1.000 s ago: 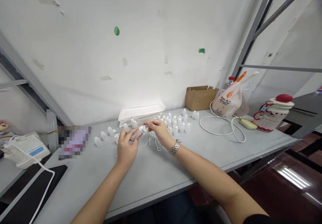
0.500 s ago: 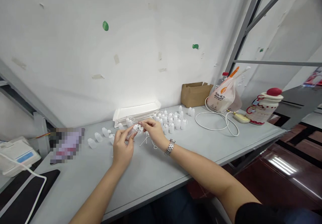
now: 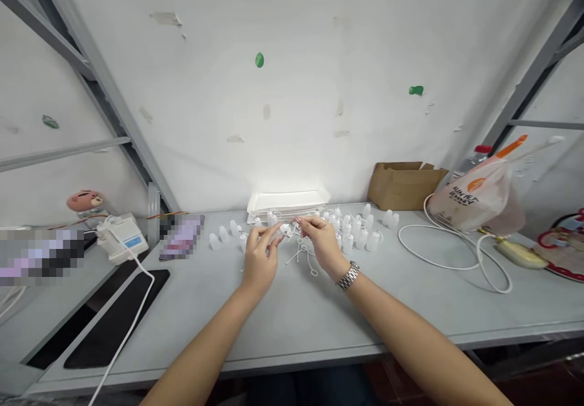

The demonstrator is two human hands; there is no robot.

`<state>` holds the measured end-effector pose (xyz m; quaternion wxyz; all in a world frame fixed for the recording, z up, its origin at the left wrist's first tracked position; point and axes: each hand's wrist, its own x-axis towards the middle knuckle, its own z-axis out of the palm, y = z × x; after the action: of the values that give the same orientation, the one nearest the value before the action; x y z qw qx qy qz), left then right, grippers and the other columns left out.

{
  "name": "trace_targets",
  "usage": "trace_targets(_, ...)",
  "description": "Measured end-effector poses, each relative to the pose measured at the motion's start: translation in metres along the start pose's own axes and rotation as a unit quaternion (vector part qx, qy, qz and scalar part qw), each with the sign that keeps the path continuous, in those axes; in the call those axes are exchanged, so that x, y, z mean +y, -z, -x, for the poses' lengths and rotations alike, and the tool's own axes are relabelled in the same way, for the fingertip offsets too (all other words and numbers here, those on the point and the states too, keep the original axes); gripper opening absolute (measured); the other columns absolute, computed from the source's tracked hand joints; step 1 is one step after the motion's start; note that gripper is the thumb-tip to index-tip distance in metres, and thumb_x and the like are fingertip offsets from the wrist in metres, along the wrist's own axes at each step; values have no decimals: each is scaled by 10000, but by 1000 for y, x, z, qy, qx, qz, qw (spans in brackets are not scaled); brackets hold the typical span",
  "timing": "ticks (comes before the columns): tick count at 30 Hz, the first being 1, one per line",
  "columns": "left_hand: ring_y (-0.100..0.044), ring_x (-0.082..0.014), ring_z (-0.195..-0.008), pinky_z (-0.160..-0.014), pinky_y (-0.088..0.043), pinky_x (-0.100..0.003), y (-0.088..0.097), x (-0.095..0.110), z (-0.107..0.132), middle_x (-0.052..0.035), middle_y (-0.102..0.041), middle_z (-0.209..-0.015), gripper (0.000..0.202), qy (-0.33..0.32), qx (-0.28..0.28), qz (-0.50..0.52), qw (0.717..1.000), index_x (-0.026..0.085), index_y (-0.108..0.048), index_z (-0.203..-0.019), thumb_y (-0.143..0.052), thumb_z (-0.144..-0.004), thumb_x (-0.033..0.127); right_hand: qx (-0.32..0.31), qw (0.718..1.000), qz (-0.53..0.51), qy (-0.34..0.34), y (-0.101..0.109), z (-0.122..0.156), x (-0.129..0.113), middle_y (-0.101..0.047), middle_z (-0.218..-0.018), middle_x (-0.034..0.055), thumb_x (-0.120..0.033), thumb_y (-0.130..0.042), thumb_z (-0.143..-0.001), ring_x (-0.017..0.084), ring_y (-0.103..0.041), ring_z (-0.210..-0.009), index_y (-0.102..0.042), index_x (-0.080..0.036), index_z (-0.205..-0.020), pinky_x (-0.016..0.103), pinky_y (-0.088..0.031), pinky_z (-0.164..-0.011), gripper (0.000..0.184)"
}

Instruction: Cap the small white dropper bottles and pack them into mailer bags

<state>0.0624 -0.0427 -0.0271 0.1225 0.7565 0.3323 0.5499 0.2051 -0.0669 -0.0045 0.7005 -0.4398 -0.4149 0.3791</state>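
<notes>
My left hand (image 3: 260,263) is closed around a small white plastic bottle (image 3: 285,230), tilted with its top toward the right. Close beside that top, my right hand (image 3: 323,245) has its thumb and fingertips pinched together; whatever lies between them is too small to make out. Under the hands, several thin white strips with ring ends (image 3: 302,251) lie on the table. To the right stand several white bottles with caps (image 3: 360,237). More small white bottles (image 3: 223,234) are on the left, partly hidden near my left hand.
Behind the bottles lies a stack of white trays (image 3: 289,201) against the wall. A cardboard box (image 3: 404,187), a plastic bag (image 3: 474,196) and a looped white cable (image 3: 406,245) are at the right. On the left are a phone (image 3: 182,237), a white device (image 3: 122,238) and a black pad (image 3: 119,318).
The camera has turned left, so the table's things appear farther right and more of the left side shows. Both hands stay close together at the bottle.
</notes>
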Motion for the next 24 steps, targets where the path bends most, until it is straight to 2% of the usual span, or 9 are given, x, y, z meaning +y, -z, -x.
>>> trace_targets(11, -527, -138, -849, -702, -519, -267, 1, -2, 0, -39, -481, -904, 305, -1, 3, 5, 1000, 261, -603, -1105, -456, -851, 177, -19, 1000, 3, -3, 0, 0, 1, -588, -666, 8, -385, -681, -653, 101, -423, -558, -706, -191, -706, 271, -371, -588, 203)
trace_targets(18, -526, -150, -861, -701, -516, -285, 0, -5, 0, -44, -491, -905, 297, -3, -4, -5, 1000, 266, -605, -1103, -454, -856, 200, 0, 1000, 15, -2, 0, 0, 0, -630, -699, 15, -348, -715, -617, 116, -446, -590, -701, -199, -678, 279, -357, -585, 162)
trace_targets(24, -528, -149, -848, -680, -514, -275, 0, -3, 0, -43, -490, -895, 292, 1, 3, -8, 1000, 262, -610, -1095, -458, -854, 199, 17, 1000, 2, -16, 2, -2, -1, -595, -649, 5, -339, -740, -581, 112, -418, -575, -685, -192, -630, 277, -341, -579, 165)
